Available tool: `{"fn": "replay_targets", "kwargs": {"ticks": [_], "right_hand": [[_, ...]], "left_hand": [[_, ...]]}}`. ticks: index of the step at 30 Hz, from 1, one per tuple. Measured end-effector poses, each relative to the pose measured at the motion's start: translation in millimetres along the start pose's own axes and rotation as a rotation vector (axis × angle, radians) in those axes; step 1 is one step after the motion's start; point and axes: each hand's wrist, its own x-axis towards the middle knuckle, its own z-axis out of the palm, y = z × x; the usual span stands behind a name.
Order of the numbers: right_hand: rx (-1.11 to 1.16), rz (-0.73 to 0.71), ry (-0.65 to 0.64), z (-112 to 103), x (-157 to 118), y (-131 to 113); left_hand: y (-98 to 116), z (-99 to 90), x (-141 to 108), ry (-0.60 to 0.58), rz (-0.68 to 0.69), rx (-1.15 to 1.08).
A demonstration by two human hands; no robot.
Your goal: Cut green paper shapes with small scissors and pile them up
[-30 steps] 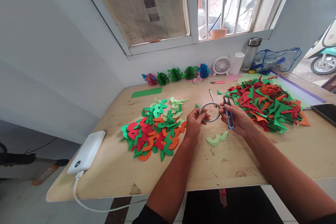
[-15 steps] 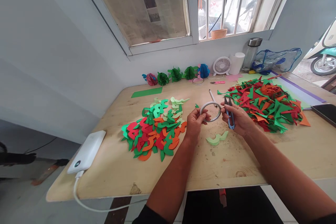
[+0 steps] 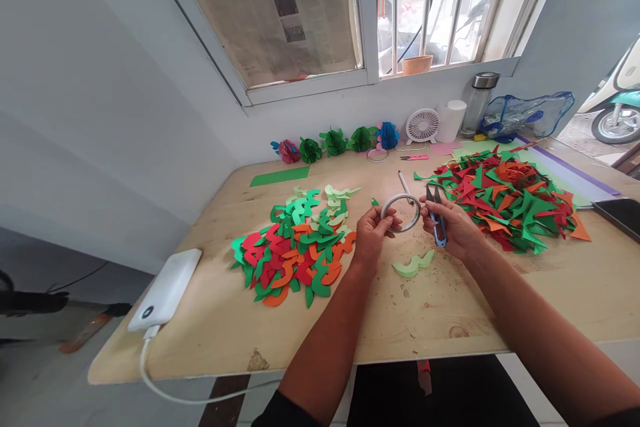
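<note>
My left hand [image 3: 374,230] is closed on the left side of a thin roll of tape [image 3: 411,225], held up above the table. Blue thread snips [image 3: 439,230] rest in my right hand [image 3: 457,227], their dark blades pointing away from me. My right thumb and fingertip come close to the roll's right edge; whether they touch it or pinch a tape end, I cannot make out. Below the roll lies a pale green curved paper cutout [image 3: 413,264]. Left of my left hand spreads a pile of green, red and orange curved cutouts [image 3: 295,247].
A heap of paper scraps [image 3: 510,197] covers the right side, beside a phone [image 3: 620,217]. Folded paper figures [image 3: 333,141], a small fan [image 3: 423,127] and a glass bottle [image 3: 479,107] line the wall. A white power bank [image 3: 167,287] with a cable lies at the left edge.
Almost nothing differs. My right hand and the snips have shifted very slightly; the tape roll and my left hand stay in place.
</note>
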Motion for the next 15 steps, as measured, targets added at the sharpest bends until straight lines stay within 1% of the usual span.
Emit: {"fn": "replay_targets", "kwargs": {"ticks": [15], "right_hand": [[-0.005,-0.012,0.006,-1.9,2.2,2.4]], "left_hand": [[-0.9,0.0,0.6,-0.010,0.002,0.008]]}}
